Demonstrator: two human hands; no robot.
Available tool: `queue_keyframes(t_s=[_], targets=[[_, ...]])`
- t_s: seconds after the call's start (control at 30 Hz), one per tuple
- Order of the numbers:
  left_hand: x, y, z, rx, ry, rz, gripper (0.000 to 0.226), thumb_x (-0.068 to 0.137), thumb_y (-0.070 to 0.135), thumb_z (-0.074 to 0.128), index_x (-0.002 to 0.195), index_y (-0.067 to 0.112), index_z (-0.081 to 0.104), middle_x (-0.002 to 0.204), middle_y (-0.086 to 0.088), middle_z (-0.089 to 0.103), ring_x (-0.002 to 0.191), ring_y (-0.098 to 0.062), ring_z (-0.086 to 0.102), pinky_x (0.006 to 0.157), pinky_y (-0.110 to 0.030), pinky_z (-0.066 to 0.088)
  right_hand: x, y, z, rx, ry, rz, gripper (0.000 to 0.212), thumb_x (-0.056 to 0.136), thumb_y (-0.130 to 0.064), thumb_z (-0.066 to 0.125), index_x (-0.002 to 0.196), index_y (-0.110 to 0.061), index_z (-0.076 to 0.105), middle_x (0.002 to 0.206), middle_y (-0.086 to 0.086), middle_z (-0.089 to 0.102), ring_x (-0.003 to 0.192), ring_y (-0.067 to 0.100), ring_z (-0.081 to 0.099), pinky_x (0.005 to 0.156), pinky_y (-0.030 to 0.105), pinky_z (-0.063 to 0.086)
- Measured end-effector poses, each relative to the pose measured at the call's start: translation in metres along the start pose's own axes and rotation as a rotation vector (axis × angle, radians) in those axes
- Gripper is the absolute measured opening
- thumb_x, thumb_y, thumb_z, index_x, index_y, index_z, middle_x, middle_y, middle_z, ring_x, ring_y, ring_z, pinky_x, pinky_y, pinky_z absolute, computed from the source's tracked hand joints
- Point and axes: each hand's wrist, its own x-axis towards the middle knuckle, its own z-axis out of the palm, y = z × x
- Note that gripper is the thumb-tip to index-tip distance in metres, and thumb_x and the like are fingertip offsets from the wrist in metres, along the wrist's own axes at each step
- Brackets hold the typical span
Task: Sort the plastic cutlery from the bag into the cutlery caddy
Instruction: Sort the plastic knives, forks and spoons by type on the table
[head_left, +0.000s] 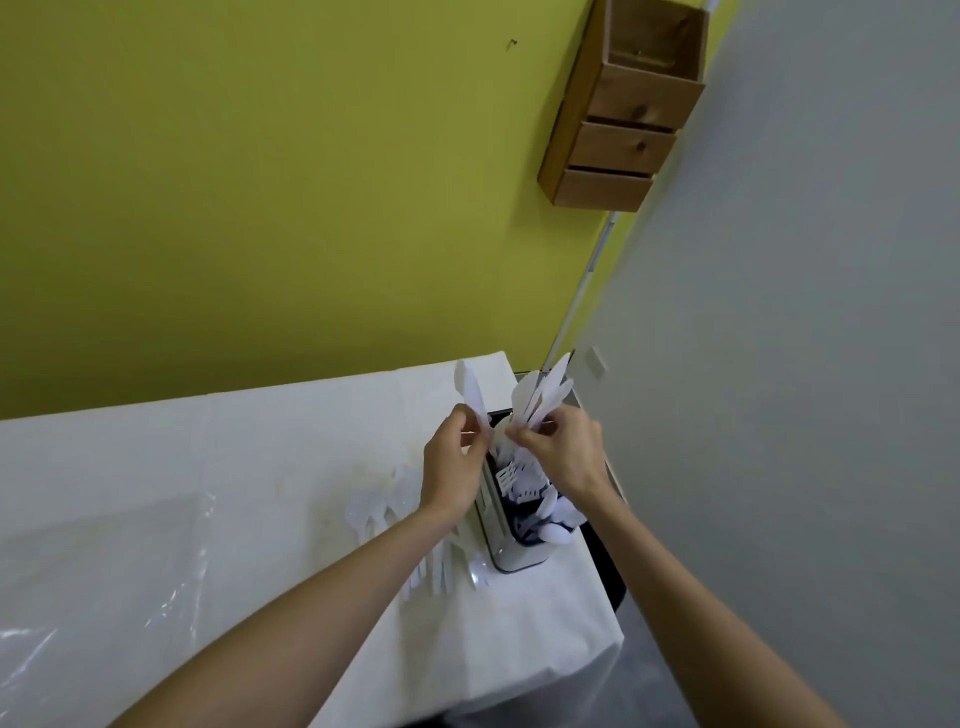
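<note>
Head view. Both forearms reached forward over a white-covered table (260, 467) whose far edge met a green wall (260, 182).

The left hand (451, 457) pinched a white plastic knife (474, 389) between thumb and curled fingers, blade pointing up and away; whether a second piece lay behind it could not be told.

The right hand (563, 457), just beside the left, had its fingers clamped round a bundle (543, 389) of several white pieces that fanned upward. Both hands hung directly above the caddy (511, 545).

The caddy, white outside and dark inside, stood upright at the table's right end, near the corner. Forks (511, 475) showed in its middle part, tines up, and spoons (558, 519) in the part nearest the viewer.

A loose pile (415, 540) of white cutlery lay on the table just left of the caddy, partly hidden by the left forearm.

The clear bag (104, 561) lay flat and crumpled at the table's left, well apart from the caddy.

A grey wall (805, 312) closed the scene on the right, with a white pipe (587, 280) running up the corner. Wooden drawers (623, 104) hung on the green wall above, the top one pulled open.
</note>
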Motion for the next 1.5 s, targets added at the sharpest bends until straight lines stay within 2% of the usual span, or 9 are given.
queue_keyframes(t_s=[0.17,0.43,0.63,0.73,0.87,1.03,1.17,1.37,1.5], targets=[[0.004,-0.014,0.005,0.192,-0.087,0.09,0.007,0.093,0.014,0.057,0.088,0.019,0.057,0.093,0.001,0.062,0.087,-0.013,0.065,0.08,-0.034,0.056,0.001,0.003,-0.003,-0.084,-0.099,-0.071,0.017,0.078,-0.028,0.081,0.076,-0.012,0.077,0.073,0.002,0.073,0.062,0.009,0.059,0.052,0.017,0.042],[-0.005,-0.017,0.01,0.27,-0.149,0.182,0.025,0.091,0.003,0.055,0.114,0.014,0.057,0.109,0.005,0.046,0.096,-0.012,0.061,0.086,-0.026,0.053,0.006,0.009,-0.002,-0.089,-0.09,-0.047,0.019,0.077,-0.023,0.08,0.086,-0.008,0.073,0.081,0.005,0.074,0.077,0.019,0.069,0.065,0.031,0.054],[-0.008,-0.02,0.007,0.22,-0.102,0.143,0.022,0.09,-0.001,0.055,0.107,0.012,0.057,0.108,0.001,0.047,0.094,-0.012,0.063,0.08,-0.02,0.051,0.01,0.005,-0.01,-0.021,-0.172,-0.044,0.029,0.085,-0.032,0.074,0.083,-0.006,0.061,0.069,0.009,0.069,0.065,0.026,0.06,0.06,0.036,0.047],[-0.007,-0.019,0.006,0.207,-0.095,0.118,0.017,0.092,0.003,0.056,0.107,0.011,0.058,0.109,-0.001,0.049,0.093,-0.011,0.064,0.075,-0.009,0.048,0.006,0.008,-0.009,-0.04,-0.168,-0.06,0.027,0.088,-0.029,0.07,0.081,-0.006,0.057,0.072,0.008,0.066,0.069,0.026,0.059,0.059,0.029,0.043],[-0.007,-0.019,0.005,0.189,-0.076,0.116,0.016,0.093,0.004,0.055,0.106,0.011,0.059,0.109,0.0,0.051,0.088,-0.005,0.064,0.072,-0.003,0.045,0.0,0.005,-0.011,-0.054,-0.125,-0.077,0.037,0.088,-0.034,0.07,0.062,-0.015,0.051,0.054,-0.001,0.052,0.052,0.017,0.043,0.048,0.019,0.032],[-0.007,-0.019,0.003,0.189,-0.064,0.131,0.013,0.092,0.006,0.057,0.104,0.012,0.058,0.108,0.001,0.052,0.085,0.0,0.061,0.07,0.0,0.042,0.001,0.009,-0.009,0.061,0.009,-0.015,0.029,0.085,-0.035,0.073,0.079,-0.006,0.074,0.074,0.012,0.073,0.073,0.026,0.067,0.064,0.036,0.052],[-0.006,-0.02,0.002,0.179,-0.074,0.128,0.013,0.093,0.008,0.057,0.104,0.013,0.058,0.108,0.002,0.052,0.09,-0.009,0.063,0.071,-0.001,0.042,0.001,0.008,-0.004,0.019,-0.047,0.007,0.039,0.086,-0.031,0.072,0.067,0.003,0.063,0.062,0.012,0.062,0.058,0.014,0.047,0.046,0.017,0.032],[-0.006,-0.021,0.0,0.18,-0.087,0.144,0.013,0.093,0.007,0.056,0.104,0.015,0.059,0.109,0.003,0.052,0.09,-0.009,0.064,0.072,-0.003,0.044,0.007,0.001,-0.01,-0.02,-0.06,0.013,0.056,0.083,-0.044,0.072,0.068,0.009,0.061,0.056,0.013,0.05,0.053,0.018,0.038,0.05,0.031,0.031],[-0.006,-0.019,-0.001,0.18,-0.074,0.143,0.01,0.093,0.008,0.057,0.101,0.012,0.061,0.106,0.001,0.056,0.088,-0.01,0.063,0.07,-0.002,0.041,0.004,0.003,-0.008,-0.077,-0.11,-0.062,0.039,0.086,-0.042,0.07,0.071,-0.007,0.061,0.063,0.006,0.053,0.062,0.019,0.044,0.054,0.029,0.035]])
